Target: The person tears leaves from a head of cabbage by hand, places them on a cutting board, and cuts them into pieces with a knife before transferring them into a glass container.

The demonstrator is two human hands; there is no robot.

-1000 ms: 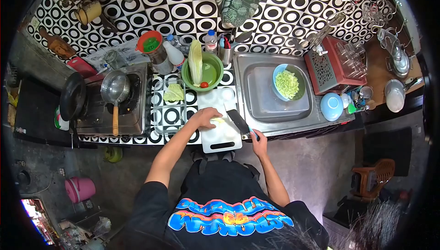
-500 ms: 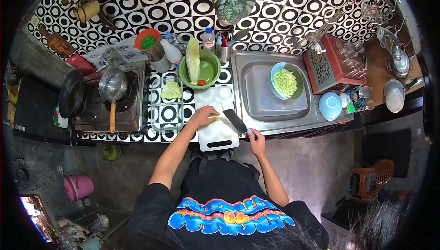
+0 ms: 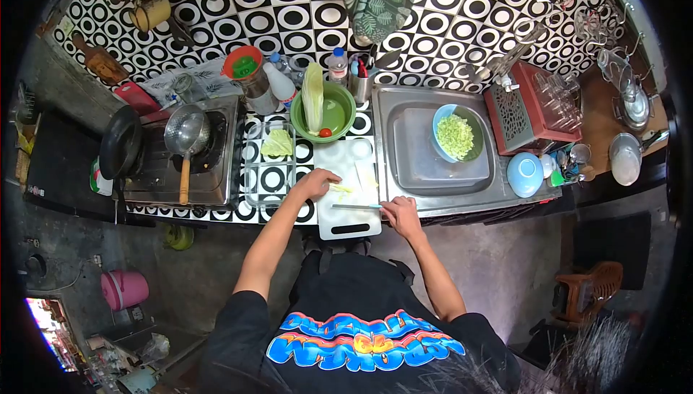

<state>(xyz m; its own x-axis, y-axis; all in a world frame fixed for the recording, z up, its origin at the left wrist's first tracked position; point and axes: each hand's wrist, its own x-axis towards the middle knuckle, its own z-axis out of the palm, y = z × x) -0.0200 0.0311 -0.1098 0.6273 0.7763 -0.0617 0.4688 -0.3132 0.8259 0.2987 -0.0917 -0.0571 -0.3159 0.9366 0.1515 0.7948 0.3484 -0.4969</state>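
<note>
My left hand (image 3: pixel 317 184) rests on the white cutting board (image 3: pixel 333 150), its fingers closed at a small pale-green piece of napa cabbage (image 3: pixel 341 187). In my right hand (image 3: pixel 401 215) is the handle of a kitchen knife (image 3: pixel 354 207). The blade is seen edge-on, lying crosswise over the near part of the board, just below the cabbage piece and apart from my left fingers. A pale cabbage strip (image 3: pixel 367 175) lies at the board's right side. Beyond the board, a green bowl (image 3: pixel 349 121) holds a long cabbage piece (image 3: pixel 312 98) and a small tomato (image 3: pixel 325 133).
Left of the board are a glass dish (image 3: pixel 249 195), a cabbage leaf (image 3: pixel 277 143) and a stove with a saucepan (image 3: pixel 187 128). On the right, a blue bowl of chopped cabbage (image 3: pixel 455 136) sits over the sink (image 3: pixel 384 149). An upturned blue bowl (image 3: pixel 525 174) stands beside it.
The knife has turned from slanting up and left, blade flat to view, to lying crosswise over the board, edge-on. My right hand has risen slightly. My left hand stays by the cabbage.
</note>
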